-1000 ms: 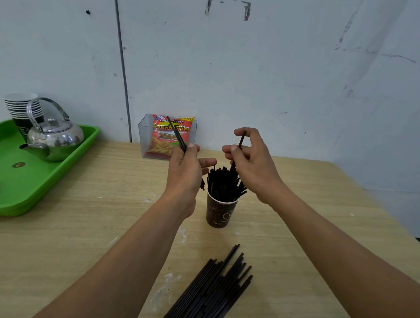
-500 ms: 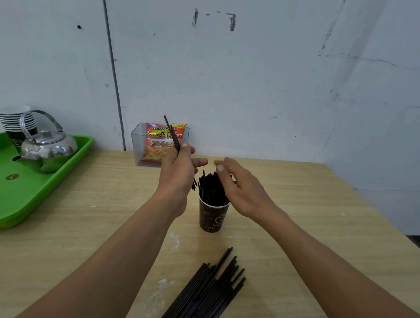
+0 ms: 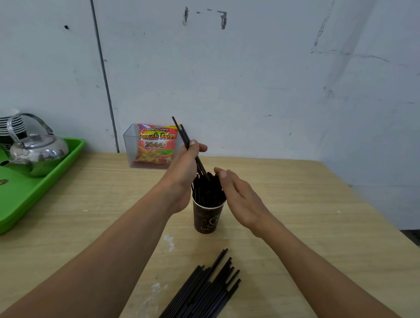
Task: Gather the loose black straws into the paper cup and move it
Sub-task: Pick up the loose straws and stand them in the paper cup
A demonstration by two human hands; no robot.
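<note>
Pinching straws [image 3: 183,135], left hand [image 3: 183,172]

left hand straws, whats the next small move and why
Probably lower them into the paper cup. The left hand pinches a couple of straws, tilted, lower ends already at the cup's bundle, while the open right hand steadies the bundle.

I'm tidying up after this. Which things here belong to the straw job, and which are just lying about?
Job: paper cup, straws in left hand, straw pile.
Lying about: green tray, kettle, cup stack, snack bag.
</note>
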